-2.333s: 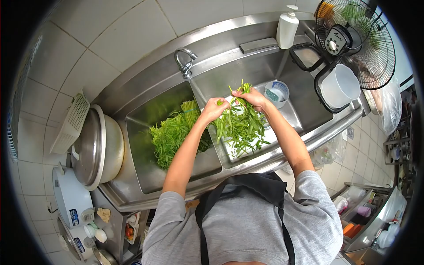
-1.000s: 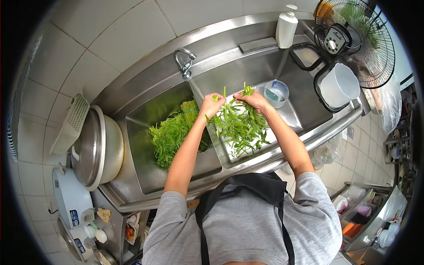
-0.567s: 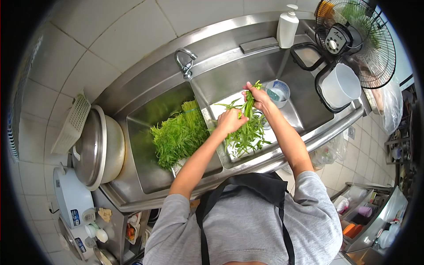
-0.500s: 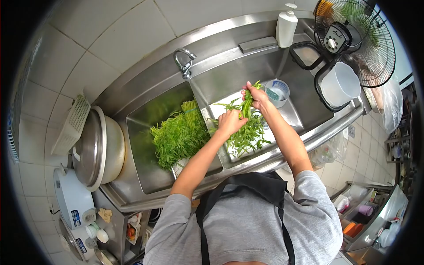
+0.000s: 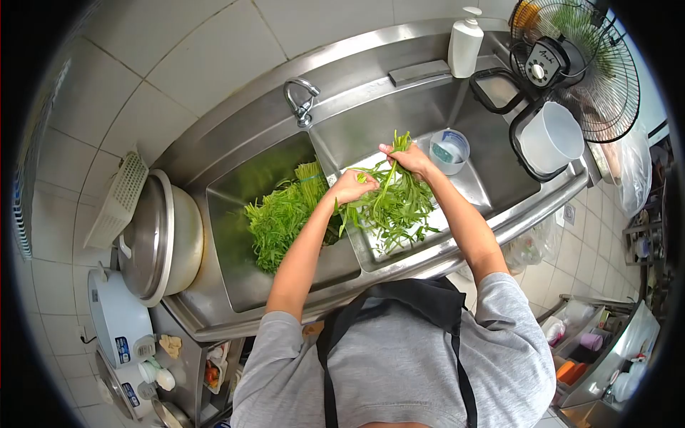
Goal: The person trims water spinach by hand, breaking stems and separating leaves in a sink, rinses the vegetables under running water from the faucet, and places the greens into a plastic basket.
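Observation:
My right hand is closed round the stems of a bunch of water spinach, over the right sink basin. The stem ends stick up above the fist, and narrow leaves hang down below it. Just left of the bunch, my left hand has its fingers pinched together on a bit of green stem. A larger pile of greens lies in the left basin, some of its stems tied in a bundle. Beside my right hand, a clear round tub sits in the right basin.
A curved faucet rises behind the divider. A white pump bottle, a black fan and a translucent container stand at the right. Left of the sink are a big lidded pot and a plastic basket.
My left hand has moved left, away from the bunch, with its fingers pinched. My right hand has shifted slightly left, and the bunch's leaves are spread wider.

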Motion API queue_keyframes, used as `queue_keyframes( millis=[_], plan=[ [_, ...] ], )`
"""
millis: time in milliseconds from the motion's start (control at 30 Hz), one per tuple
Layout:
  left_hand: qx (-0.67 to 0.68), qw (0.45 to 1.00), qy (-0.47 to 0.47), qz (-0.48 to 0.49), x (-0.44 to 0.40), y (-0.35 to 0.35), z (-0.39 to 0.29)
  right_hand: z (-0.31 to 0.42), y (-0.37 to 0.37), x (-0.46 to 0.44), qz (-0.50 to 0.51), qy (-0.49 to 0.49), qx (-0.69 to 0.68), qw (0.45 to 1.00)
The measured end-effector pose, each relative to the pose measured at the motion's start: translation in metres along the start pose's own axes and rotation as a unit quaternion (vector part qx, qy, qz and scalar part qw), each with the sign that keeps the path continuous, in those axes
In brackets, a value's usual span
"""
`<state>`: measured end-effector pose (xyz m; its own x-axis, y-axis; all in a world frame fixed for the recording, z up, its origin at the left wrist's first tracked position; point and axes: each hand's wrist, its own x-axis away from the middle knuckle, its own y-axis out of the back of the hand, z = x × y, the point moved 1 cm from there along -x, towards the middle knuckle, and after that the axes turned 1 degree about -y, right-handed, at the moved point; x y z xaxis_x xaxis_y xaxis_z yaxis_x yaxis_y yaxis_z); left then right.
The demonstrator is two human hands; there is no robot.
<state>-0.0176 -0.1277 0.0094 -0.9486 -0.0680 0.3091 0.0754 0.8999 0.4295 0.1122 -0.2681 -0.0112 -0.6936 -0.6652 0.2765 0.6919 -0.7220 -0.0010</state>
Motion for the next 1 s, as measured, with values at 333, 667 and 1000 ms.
queue_keyframes(
  millis=[333,667,1000],
  plan=[
    [-0.077,0.989,-0.103,0.070,-0.019,0.004,0.033,-0.010,-0.001,-0.010,-0.053,-0.021,0.082,0.995],
    [0.073,0.990,0.068,0.097,-0.007,-0.001,-0.003,0.013,-0.010,0.006,-0.069,-0.009,0.100,0.993],
    [0.271,0.959,0.065,-0.047,-0.021,0.002,0.049,0.004,-0.011,0.000,0.005,0.066,0.074,0.995]
  ],
)
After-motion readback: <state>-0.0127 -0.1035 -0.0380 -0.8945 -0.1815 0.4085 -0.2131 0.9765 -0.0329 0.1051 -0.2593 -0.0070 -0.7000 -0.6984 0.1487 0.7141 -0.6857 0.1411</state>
